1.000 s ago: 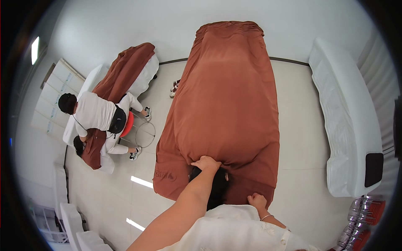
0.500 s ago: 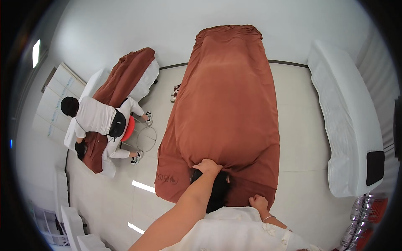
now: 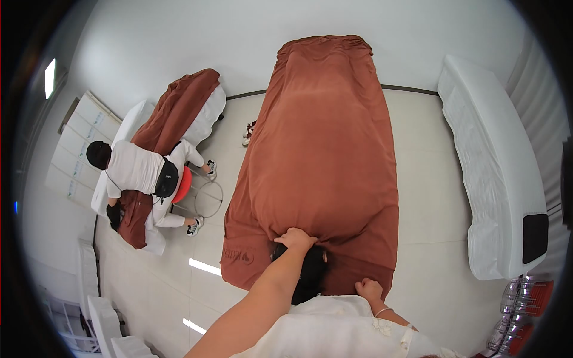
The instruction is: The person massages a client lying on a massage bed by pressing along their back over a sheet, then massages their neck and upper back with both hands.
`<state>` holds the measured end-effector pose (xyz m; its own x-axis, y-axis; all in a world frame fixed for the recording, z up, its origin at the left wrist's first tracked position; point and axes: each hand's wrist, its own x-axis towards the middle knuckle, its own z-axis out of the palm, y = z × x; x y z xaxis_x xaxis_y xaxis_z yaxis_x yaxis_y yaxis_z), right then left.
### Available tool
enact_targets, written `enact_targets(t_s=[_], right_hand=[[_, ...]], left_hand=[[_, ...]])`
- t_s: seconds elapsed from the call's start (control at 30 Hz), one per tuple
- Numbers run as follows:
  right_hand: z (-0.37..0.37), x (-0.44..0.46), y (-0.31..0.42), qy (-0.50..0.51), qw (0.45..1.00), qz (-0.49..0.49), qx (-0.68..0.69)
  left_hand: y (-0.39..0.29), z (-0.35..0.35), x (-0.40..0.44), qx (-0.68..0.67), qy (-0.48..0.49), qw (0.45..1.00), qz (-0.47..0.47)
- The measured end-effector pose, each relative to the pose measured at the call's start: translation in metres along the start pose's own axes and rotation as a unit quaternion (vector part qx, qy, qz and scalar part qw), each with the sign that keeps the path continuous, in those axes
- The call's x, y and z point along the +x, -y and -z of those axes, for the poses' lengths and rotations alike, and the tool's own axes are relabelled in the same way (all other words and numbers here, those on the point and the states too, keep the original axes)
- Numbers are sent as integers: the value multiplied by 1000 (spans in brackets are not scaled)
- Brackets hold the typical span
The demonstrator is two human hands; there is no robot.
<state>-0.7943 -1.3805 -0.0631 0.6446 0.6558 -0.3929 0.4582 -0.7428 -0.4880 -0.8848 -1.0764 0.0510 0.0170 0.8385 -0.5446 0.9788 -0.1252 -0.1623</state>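
A person lies under a reddish-brown sheet (image 3: 325, 155) on the bed in front of me, and the dark-haired head (image 3: 311, 275) shows at the near end. My left hand (image 3: 296, 238) reaches over that head and is closed around the back of the neck, at the sheet's edge. The fingertips are partly hidden. Close to the bed's near right corner, my right hand (image 3: 369, 290) rests on the brown cover, curled into a fist. Nothing shows in it.
At left, another person (image 3: 134, 167) in white sits on a red stool (image 3: 184, 184) by a second bed with a brown sheet (image 3: 179, 107). A white-covered bed (image 3: 495, 161) stands at right. Shoes (image 3: 248, 132) lie beside the middle bed. Red chairs (image 3: 525, 310) stand lower right.
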Motion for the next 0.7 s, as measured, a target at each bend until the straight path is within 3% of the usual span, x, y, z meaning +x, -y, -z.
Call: enact_targets(t_s=[0.07,0.13,0.33,0.47,0.53,0.67,0.7], right_hand=[[4,1,0,10,1000,-9,-3],[0,3,-2,9,1000,-14,5],[1,2,-1,19,1000,-13,4],[3,-1,1,26,999,-17,9],[3,1,2,11,1000,-15,10],[2,2,1,15,1000,-22,9],[1,1,0,4,1000,-14,5]], left_hand=[[-6,0,3,-13,2,999,51],[-3,13,-1,-27,44,999,4],[9,5,5,31,17,994,-104],[5,-4,2,11,-22,997,-76],[-1,-2,1,6,-32,999,9],[-2,-3,8,-8,-32,999,21],[1,4,7,-16,-3,1000,-19]])
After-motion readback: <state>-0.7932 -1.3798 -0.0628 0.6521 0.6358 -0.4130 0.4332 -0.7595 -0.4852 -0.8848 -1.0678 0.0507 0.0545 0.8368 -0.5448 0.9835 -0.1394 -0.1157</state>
